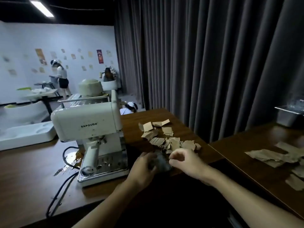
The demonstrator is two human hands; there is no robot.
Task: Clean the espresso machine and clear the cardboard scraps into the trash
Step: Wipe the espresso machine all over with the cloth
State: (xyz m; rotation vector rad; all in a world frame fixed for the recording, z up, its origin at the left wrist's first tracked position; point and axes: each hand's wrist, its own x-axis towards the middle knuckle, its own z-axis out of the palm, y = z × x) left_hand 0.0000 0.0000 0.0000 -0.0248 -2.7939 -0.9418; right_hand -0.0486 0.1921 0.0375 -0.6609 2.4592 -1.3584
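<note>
I see the brown table (24, 178) carrying the espresso machine (92, 129); cardboard scraps (164, 137) lie beside it; a puddle (72, 158) and black cord (65, 185) on its other side.

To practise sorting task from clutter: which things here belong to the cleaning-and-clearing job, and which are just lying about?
Job: espresso machine; cardboard scraps beside it; greyish cloth gripped by the left hand; puddle by the machine's base.
Lying about: white moulded tray; steel pan at far right; grey curtain.

Left hand (144, 167) grips grey cloth (162, 162) beside cardboard scraps (164, 135).
</note>
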